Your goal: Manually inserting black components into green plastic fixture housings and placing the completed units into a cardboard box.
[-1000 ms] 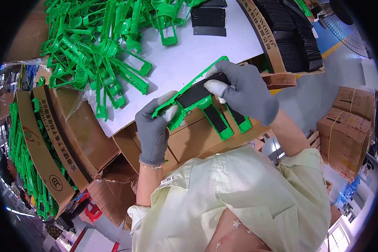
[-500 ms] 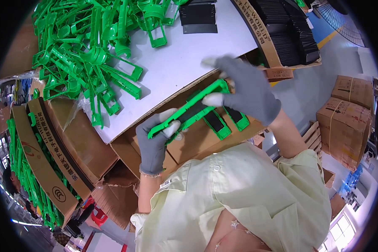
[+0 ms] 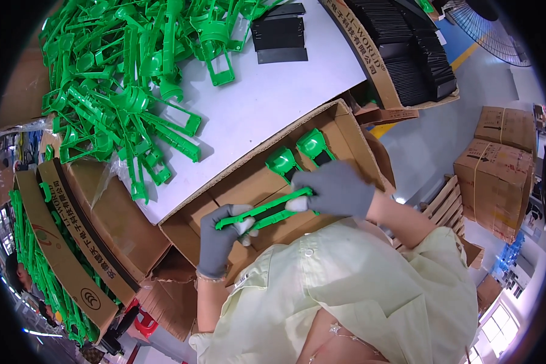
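Observation:
Between my hands, above an open cardboard box [image 3: 209, 197], is a long green plastic frame [image 3: 264, 216] with a dark strip along its middle. My left hand [image 3: 219, 236], in a grey glove with pale fingertips, is closed around its left end. At the other end my right hand [image 3: 337, 189], gloved likewise, grips it; some of its fingers are hidden behind the frame. Inside the box, beyond the right hand, lie two more green parts, a nearer one [image 3: 282, 160] and a farther one [image 3: 311, 143], both with black pieces in them.
A tangled heap of green plastic frames [image 3: 133, 100] covers the left of the white table [image 3: 242, 115]. Flat black pieces [image 3: 279, 36] lie at its far side. A carton of stacked black pieces [image 3: 400, 54] stands right; a carton of green parts [image 3: 67, 242] stands left. Farther right are strapped cartons [image 3: 491, 182].
Both hands and the green frame have come lower and closer to my body, and the frame is less tilted. The two parts in the box now show more fully.

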{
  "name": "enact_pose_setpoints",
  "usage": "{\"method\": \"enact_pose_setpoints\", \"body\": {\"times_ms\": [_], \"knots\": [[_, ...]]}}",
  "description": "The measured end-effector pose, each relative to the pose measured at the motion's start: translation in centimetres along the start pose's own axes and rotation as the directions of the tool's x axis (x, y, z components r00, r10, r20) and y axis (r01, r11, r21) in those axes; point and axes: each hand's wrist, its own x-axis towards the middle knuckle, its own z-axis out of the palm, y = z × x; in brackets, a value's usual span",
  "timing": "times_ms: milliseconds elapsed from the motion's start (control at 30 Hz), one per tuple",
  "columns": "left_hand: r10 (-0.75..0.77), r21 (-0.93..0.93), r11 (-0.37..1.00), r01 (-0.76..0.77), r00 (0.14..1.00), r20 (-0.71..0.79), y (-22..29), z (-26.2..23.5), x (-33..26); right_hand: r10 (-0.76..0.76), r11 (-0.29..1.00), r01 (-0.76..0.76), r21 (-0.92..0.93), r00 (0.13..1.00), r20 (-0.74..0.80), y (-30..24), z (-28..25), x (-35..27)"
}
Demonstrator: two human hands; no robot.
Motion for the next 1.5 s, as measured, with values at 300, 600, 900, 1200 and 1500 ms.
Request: {"method": "enact_pose_setpoints", "body": {"times_ms": [300, 600, 900, 1200, 1500], "knots": [[0.132, 0.730, 0.682, 0.050, 0.973, -0.191, -1.0, 0.2, 4.5, -0.211, 0.860, -0.162, -0.484, 0.750, -0.626, 8.6, -9.2, 13.0], [0.838, 0.913, 0.390, -0.123, 0.459, -0.296, 9.0, -3.6, 5.3, -0.022, 0.919, -0.215, -0.330, 0.809, -0.587, 8.6, -9.6, 13.5], [0.711, 0.974, 0.206, 0.093, 0.670, -0.214, 15.7, -12.7, 13.6, 0.042, 0.999, -0.024, 0.037, 0.743, -0.668, 6.7, -9.2, 10.5], [0.637, 0.255, 0.771, -0.584, 0.702, -0.320, 10.5, -4.8, 1.2, 0.165, 0.628, 0.142, 0.765, 0.936, -0.310, -0.4, -7.7, 2.5], [0.375, -0.351, 0.869, -0.349, 0.927, 0.005, 4.1, 1.7, 1.5, 0.041, 0.636, 0.025, 0.771, 0.997, -0.066, -2.7, -5.2, 1.3]]}}
